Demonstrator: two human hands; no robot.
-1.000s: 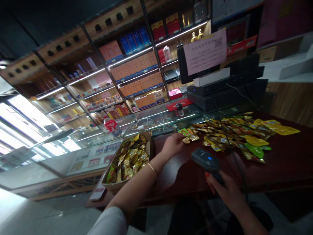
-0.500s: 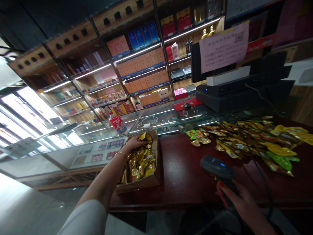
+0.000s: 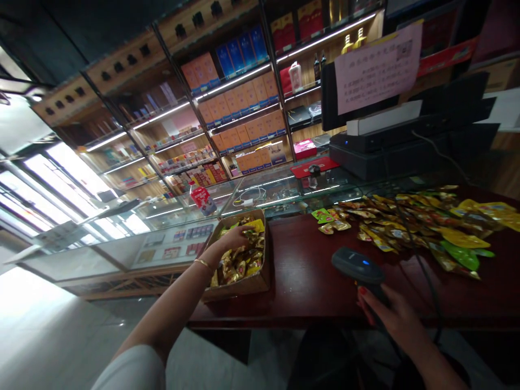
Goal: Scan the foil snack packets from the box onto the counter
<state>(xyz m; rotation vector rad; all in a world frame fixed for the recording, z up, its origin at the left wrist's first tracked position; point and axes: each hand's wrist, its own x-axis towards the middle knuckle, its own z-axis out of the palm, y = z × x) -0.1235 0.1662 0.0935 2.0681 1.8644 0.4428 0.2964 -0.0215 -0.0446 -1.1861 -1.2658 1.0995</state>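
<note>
My left hand (image 3: 239,238) is inside a cardboard box (image 3: 239,288), above a heap of gold snack packets (image 3: 233,269). Its fingertips are closed at a yellow packet (image 3: 255,224) near the back right corner; part of the grip is hidden by the hand. Around the handle of a black barcode scanner (image 3: 357,265) with a lit blue light, my right hand (image 3: 392,311) is wrapped. The scanner is held above the dark red table and its head points left.
A wide pile of gold, yellow and green packets (image 3: 406,225) covers the right back of the table (image 3: 298,271). Behind stand a glass counter (image 3: 276,187), a red-labelled bottle (image 3: 202,199) and a monitor with a pink notice (image 3: 377,70). The scanner's cable hangs at right.
My left hand has shifted slightly right and towards me within the box, and the yellow packet at its fingers now shows more. My right hand keeps the scanner in nearly the same place.
</note>
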